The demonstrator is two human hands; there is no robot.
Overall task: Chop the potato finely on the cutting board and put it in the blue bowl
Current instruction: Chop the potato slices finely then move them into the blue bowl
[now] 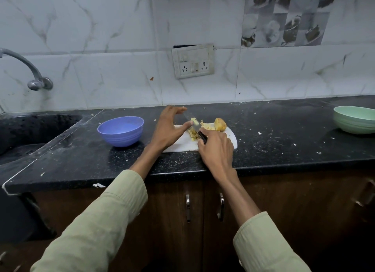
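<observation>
Here the potato [220,124], partly cut, sits at the far side of the white board [182,144], with chopped bits [192,134] beside it. The right hand [217,150] grips a knife [199,132] by its dark handle, blade among the bits. The left hand [169,127] is spread, fingers nearly straight; its thumb seems to touch the blade, though blur hides contact. The blue bowl [121,131] stands left of the board on the black counter [284,142].

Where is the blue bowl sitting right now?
In the head view the blue bowl stands on the black counter, left of the cutting board and the left hand, right of the sink.
</observation>
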